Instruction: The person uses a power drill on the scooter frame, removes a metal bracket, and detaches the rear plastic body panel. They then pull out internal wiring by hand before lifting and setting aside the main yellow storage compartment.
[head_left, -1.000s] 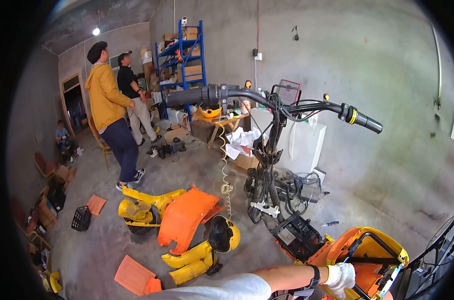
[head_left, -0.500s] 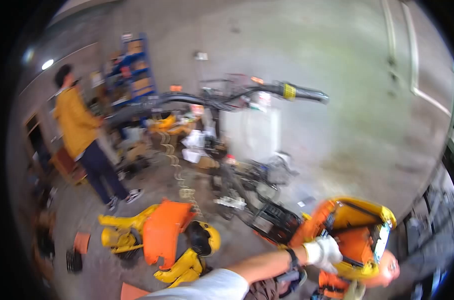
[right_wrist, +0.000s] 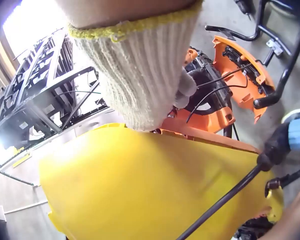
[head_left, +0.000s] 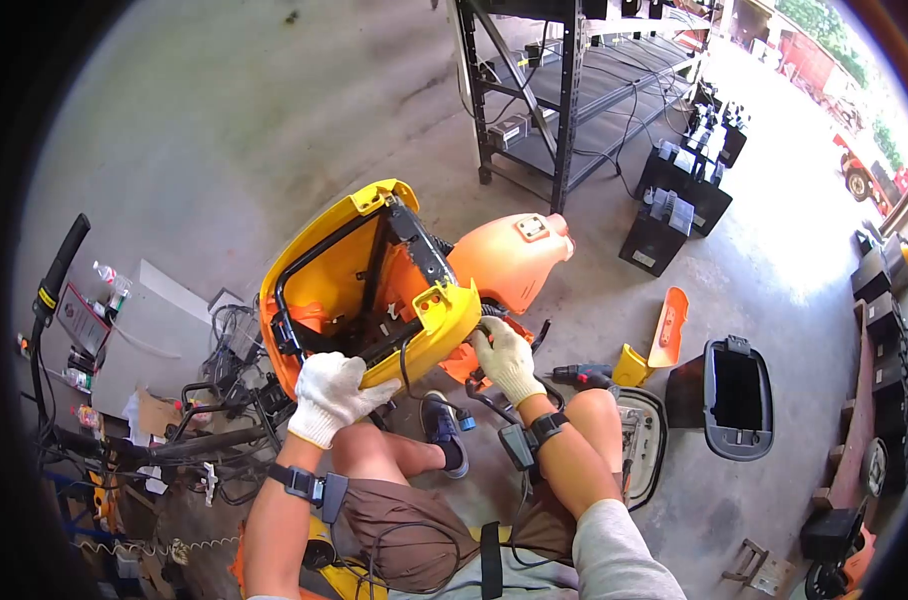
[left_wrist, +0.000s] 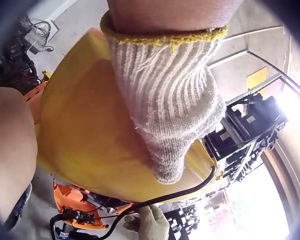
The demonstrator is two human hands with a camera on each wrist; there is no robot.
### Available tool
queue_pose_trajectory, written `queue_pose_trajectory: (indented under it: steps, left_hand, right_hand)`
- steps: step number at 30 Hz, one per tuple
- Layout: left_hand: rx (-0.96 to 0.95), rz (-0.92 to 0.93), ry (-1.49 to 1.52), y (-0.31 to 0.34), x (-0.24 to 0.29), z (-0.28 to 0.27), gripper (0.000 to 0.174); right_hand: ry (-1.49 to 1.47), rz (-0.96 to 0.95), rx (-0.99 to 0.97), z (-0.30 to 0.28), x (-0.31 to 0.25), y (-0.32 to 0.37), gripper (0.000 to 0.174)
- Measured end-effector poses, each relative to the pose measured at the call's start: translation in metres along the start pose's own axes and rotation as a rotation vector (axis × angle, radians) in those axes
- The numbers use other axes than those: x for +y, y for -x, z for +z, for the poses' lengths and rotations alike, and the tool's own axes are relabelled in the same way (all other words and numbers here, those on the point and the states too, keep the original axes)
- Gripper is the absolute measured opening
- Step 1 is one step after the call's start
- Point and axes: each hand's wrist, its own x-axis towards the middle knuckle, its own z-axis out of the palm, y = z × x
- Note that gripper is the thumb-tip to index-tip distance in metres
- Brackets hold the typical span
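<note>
A yellow-and-orange scooter body cover [head_left: 436,335], with a black tube frame inside its opening, stands before my knees. My left hand [head_left: 336,393], in a white knit glove, grips its near left rim; in the left wrist view the thumb lies along the yellow outer face and the other fingers are hidden. Gloved too, my right hand [head_left: 507,360] holds the cover's right edge, with fingertips hidden behind it. A black cable with a blue-ended plug [head_left: 466,422] hangs down the near face between the hands.
Handlebars [head_left: 62,262] and bare scooter frame extend left. An orange fender-like shell [head_left: 514,262] stands behind the cover. To the right lie a drill [head_left: 582,374], an orange panel [head_left: 669,327] and a black open bin [head_left: 686,385]. Battery-like boxes [head_left: 659,232] stand near a metal rack [head_left: 564,110].
The head view has swung right and down, taking the other people out of sight. My left hand stays at the cover; my right hand, low at the frame's edge before, now shows on its right side.
</note>
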Motion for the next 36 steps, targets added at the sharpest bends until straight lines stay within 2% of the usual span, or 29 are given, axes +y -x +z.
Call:
queue_pose_trajectory:
  steps: [4,5,8,12,14,16,20,22,28,32,34,36]
  left_hand:
    - [0.044,0.008,0.015,0.003,-0.003,0.003,0.058]
    - [0.045,0.011,0.015,0.002,-0.002,0.002,0.058]
    - [0.022,0.001,0.007,0.002,-0.001,-0.001,0.058]
    - [-0.028,0.002,0.0,0.001,-0.004,0.003,0.058]
    - [0.002,0.024,0.009,0.0,-0.003,0.0,0.057]
    - [-0.091,-0.018,-0.019,-0.005,0.002,-0.008,0.057]
    - [0.057,0.051,0.038,0.0,-0.005,0.003,0.056]
    - [0.028,0.045,0.034,-0.001,-0.002,0.0,0.054]
    - [0.022,0.043,0.041,0.0,-0.004,0.001,0.054]
    - [0.033,0.042,0.024,0.005,0.0,-0.002,0.053]
    - [0.022,0.039,0.02,0.005,-0.001,0.0,0.053]
    - [0.008,0.031,0.009,0.007,-0.002,0.002,0.053]
  right_hand:
    - [-0.016,0.079,-0.022,-0.001,0.002,-0.004,0.031]
    - [-0.001,0.022,0.014,0.004,0.006,-0.005,0.03]
    - [0.052,0.006,0.036,0.007,0.011,-0.008,0.03]
    - [0.225,-0.064,0.06,0.002,0.011,-0.005,0.022]
    - [0.258,-0.121,0.104,0.007,0.019,-0.007,0.02]
    - [0.211,-0.09,0.105,0.008,0.016,-0.006,0.021]
    - [0.144,-0.075,0.059,0.009,0.012,-0.008,0.024]
    - [0.081,-0.132,0.121,0.011,0.01,-0.006,0.024]
    - [0.037,-0.148,0.096,0.008,0.007,-0.005,0.023]
    - [0.114,-0.174,0.09,0.012,0.017,0.005,0.024]
    - [0.225,-0.115,-0.001,0.012,0.016,0.007,0.028]
    - [0.222,-0.112,-0.009,0.01,0.014,0.008,0.029]
